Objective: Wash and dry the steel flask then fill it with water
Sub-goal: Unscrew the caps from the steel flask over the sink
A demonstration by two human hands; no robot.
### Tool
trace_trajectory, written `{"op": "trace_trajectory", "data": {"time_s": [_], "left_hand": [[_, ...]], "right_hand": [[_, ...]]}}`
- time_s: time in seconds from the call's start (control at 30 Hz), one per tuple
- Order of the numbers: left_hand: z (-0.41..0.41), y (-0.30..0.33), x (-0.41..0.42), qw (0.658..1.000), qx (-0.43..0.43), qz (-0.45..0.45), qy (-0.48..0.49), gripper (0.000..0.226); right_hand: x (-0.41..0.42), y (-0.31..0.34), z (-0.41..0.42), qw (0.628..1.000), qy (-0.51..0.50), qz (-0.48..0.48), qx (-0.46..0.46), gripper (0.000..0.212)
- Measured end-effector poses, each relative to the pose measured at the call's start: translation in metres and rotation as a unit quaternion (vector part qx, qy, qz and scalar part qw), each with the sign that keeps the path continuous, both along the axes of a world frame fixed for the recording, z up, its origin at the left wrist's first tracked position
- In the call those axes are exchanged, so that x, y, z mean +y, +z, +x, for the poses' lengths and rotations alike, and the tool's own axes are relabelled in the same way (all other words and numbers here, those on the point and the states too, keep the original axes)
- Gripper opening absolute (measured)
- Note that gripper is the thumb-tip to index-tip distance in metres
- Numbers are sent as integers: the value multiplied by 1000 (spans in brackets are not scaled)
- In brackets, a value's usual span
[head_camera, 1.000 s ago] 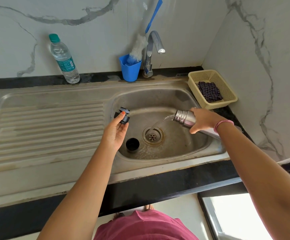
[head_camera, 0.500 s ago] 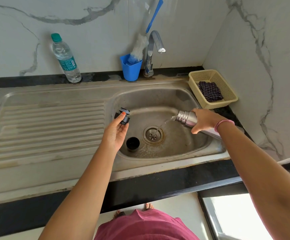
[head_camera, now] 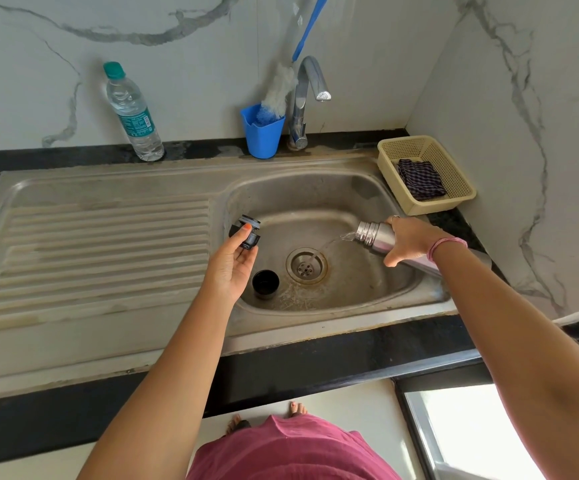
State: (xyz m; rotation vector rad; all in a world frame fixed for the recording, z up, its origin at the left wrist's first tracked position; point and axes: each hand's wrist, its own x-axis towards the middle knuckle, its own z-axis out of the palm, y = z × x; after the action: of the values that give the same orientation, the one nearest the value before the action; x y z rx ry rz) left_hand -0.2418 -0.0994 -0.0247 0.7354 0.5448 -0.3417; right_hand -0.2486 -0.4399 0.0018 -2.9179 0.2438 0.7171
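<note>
- My right hand (head_camera: 411,242) is wrapped round the steel flask (head_camera: 376,237), tipped mouth-down over the sink (head_camera: 315,202) basin; a thin stream of water (head_camera: 329,244) runs from its mouth toward the drain (head_camera: 306,266).
- My left hand (head_camera: 234,263) hovers over the sink's left inner edge, thumb and fingers pinching the dark stopper (head_camera: 246,232).
- Bare basin floor lies between my two hands and behind the drain; the ribbed draining board (head_camera: 101,244) stretches left of the basin.
- The flask's lower body is hidden behind my right hand and wrist — only the neck and a strip of its side show.
- A black cup (head_camera: 265,283) stands in the basin, just left of the drain; I can't make out anything inside it.
- Behind the sink a blue cup (head_camera: 263,135) holds a brush (head_camera: 277,93), right beside the tap (head_camera: 307,98); a water bottle (head_camera: 132,114) stands farther left.
- At the sink's right rear corner a cream basket (head_camera: 454,199) holds a folded checked cloth (head_camera: 419,178).
</note>
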Motion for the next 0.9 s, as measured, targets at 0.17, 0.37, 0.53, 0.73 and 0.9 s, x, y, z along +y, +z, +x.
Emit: {"op": "trace_trajectory", "data": {"time_s": [0.17,0.37,0.53,0.73,0.9], "left_hand": [[-2,0,1,1000,1,2,1,20],[-4,1,2,1000,4,2,2,20],[-4,2,3,1000,2,1,3,21],[-5,2,4,1000,2,2,3,23],[-6,2,3,1000,4,0,6,24]], "right_hand": [[0,1,-2,1000,-4,-13,6,70],[-1,2,-2,1000,-8,-20,12,67],[-1,4,-3,1000,-11,-21,16,63],[-3,4,-3,999,-23,-20,20,65],[-5,4,-3,999,-24,-24,22,63]]}}
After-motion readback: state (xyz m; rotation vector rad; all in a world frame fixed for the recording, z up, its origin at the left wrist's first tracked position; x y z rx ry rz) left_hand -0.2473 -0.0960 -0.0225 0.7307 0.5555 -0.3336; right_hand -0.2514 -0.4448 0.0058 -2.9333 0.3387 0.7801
